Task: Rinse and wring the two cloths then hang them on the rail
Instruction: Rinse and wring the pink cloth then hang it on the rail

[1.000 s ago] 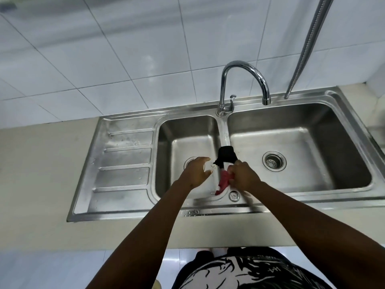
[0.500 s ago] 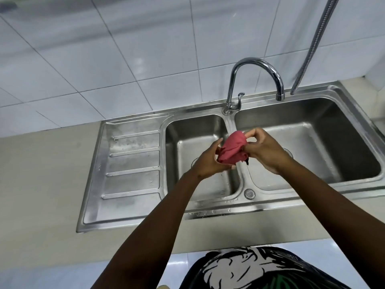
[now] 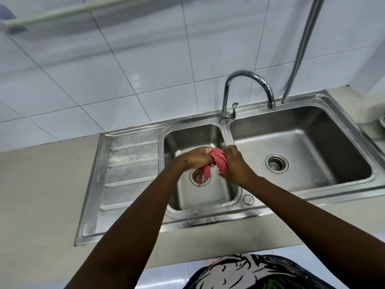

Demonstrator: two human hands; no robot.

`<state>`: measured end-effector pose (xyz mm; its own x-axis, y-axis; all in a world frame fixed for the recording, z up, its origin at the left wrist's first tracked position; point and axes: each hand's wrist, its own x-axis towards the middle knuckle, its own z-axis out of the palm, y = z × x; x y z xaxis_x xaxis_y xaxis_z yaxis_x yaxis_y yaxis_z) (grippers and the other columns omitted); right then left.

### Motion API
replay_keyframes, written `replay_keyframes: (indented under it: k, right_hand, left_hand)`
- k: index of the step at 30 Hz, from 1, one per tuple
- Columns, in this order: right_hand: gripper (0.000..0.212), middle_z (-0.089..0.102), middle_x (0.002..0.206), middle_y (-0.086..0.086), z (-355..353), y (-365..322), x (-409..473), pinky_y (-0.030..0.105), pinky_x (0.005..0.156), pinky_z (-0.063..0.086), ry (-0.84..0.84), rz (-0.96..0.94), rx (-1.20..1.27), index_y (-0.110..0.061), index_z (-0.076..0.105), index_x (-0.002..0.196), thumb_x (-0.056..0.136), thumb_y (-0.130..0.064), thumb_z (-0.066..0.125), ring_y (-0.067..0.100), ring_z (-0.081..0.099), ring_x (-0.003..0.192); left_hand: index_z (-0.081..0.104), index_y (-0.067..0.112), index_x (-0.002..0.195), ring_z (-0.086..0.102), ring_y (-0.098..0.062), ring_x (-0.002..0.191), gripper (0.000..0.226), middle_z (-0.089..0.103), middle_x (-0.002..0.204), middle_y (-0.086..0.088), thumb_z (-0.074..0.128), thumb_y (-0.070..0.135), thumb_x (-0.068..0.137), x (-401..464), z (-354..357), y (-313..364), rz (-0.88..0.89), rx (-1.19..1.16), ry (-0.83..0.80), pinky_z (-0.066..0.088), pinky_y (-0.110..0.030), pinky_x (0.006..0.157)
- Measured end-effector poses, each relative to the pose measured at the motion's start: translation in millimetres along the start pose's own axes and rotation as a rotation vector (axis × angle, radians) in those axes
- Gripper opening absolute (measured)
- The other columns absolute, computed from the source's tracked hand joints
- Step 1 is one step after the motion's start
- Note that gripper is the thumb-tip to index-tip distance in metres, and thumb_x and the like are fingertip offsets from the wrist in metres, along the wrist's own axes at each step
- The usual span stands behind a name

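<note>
A red cloth (image 3: 217, 160) is bunched and twisted between both of my hands above the small left basin (image 3: 208, 197) of the steel sink. My left hand (image 3: 196, 157) grips its left end and my right hand (image 3: 234, 163) grips its right end. A loose tail of the cloth hangs down over the left drain (image 3: 199, 177). A pale rail (image 3: 68, 12) runs along the tiled wall at the top left. I see no second cloth; a dark one showed earlier.
The curved tap (image 3: 248, 90) stands behind the divider, with its spout over the large right basin (image 3: 302, 151), and no water runs. A metal hose (image 3: 302, 49) hangs at the right. The ribbed drainboard (image 3: 129, 170) lies to the left, with beige counter (image 3: 41, 195) around the sink.
The hands have dropped from above the divider to over the left basin and closed tightly on the red cloth, twisting it. The dark cloth seen a second ago is out of sight.
</note>
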<state>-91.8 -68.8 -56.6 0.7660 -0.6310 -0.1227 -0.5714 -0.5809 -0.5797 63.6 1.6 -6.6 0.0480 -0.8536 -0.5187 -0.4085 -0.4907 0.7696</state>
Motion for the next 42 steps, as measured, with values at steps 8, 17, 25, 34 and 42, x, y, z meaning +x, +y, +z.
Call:
replay_keyframes:
  k: [8,17,25,34,42]
  right_hand:
    - [0.023,0.071,0.08,0.007,-34.0,-4.0,11.1,0.029,0.06,0.041,0.082,-0.171,-0.381,-0.017,0.057,0.09,0.08,-0.037,0.058,0.03,0.065,0.072]
    - [0.021,0.05,0.061,0.005,-63.0,-23.9,40.8,0.027,0.056,0.035,-0.3,-0.131,-0.135,-0.009,0.061,0.065,0.078,-0.025,0.065,0.018,0.045,0.054]
    - [0.022,0.063,0.089,0.008,-69.8,-21.3,35.0,0.029,0.065,0.042,-0.106,-0.47,-0.294,-0.014,0.057,0.101,0.08,-0.012,0.059,0.025,0.059,0.078]
    - [0.042,0.052,0.075,-0.002,-75.5,-35.7,29.3,0.029,0.063,0.037,-0.202,-0.334,-0.366,-0.016,0.045,0.098,0.076,-0.044,0.066,0.02,0.05,0.067]
    - [0.015,0.064,0.084,0.01,-77.2,-36.4,42.3,0.028,0.064,0.04,-0.31,-0.206,-0.195,-0.011,0.06,0.089,0.08,-0.022,0.062,0.027,0.062,0.083]
  left_hand:
    - [0.062,0.013,0.103,0.048,-0.004,0.058,0.04,0.056,0.072,0.009,0.059,0.049,0.088,-25.0,-19.4,-0.5,-0.004,0.214,0.016,0.041,-0.015,0.055]
    - [0.062,0.008,0.1,0.063,-0.028,0.084,0.021,0.07,0.094,-0.013,0.053,0.025,0.095,-17.4,-19.0,-19.5,0.253,0.682,0.436,0.048,-0.035,0.074]
    - [0.057,0.016,0.09,0.038,-0.004,0.047,0.022,0.052,0.066,0.005,0.05,0.036,0.097,-33.0,-38.2,-6.9,-0.046,-0.128,-0.017,0.031,-0.016,0.04]
    - [0.058,0.022,0.087,0.05,-0.01,0.063,0.022,0.057,0.075,0.005,0.053,0.042,0.094,-39.0,-51.2,3.6,0.052,0.343,0.129,0.042,-0.026,0.064]
    - [0.06,0.013,0.094,0.06,-0.024,0.079,0.023,0.062,0.081,-0.002,0.049,0.033,0.097,-32.7,-37.6,-7.1,0.281,0.732,0.401,0.04,-0.03,0.068]
